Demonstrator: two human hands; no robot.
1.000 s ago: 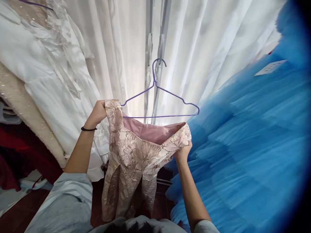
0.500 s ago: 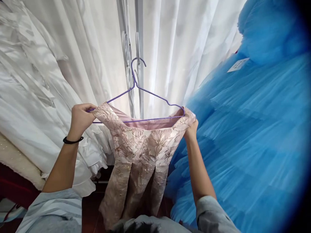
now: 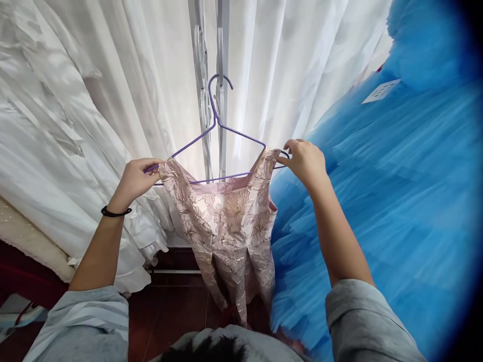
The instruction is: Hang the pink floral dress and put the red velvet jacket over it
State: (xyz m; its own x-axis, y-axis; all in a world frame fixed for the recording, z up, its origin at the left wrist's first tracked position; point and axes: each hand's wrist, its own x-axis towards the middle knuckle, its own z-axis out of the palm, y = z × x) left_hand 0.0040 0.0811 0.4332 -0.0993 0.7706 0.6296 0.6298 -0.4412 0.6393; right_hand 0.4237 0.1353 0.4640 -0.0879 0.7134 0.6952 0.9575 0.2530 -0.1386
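Observation:
A pink dress with gold floral brocade hangs by both shoulder straps on a thin purple wire hanger. My left hand, with a black band at the wrist, pinches the hanger's left end against the edge of the strap. At the other end, my right hand has thumb and fingers closed around the hanger's tip, just outside the right strap. The hanger's hook points up in front of a grey metal upright; whether it rests on anything, I cannot tell.
White garments hang close on the left. A blue tulle gown with a white tag fills the right side. White curtains form the back. Dark red floor tiles lie below.
My right hand has moved from the dress's right shoulder onto the hanger tip. The right strap now sits over the hanger, further inward, and the hanger appears slightly higher in view.

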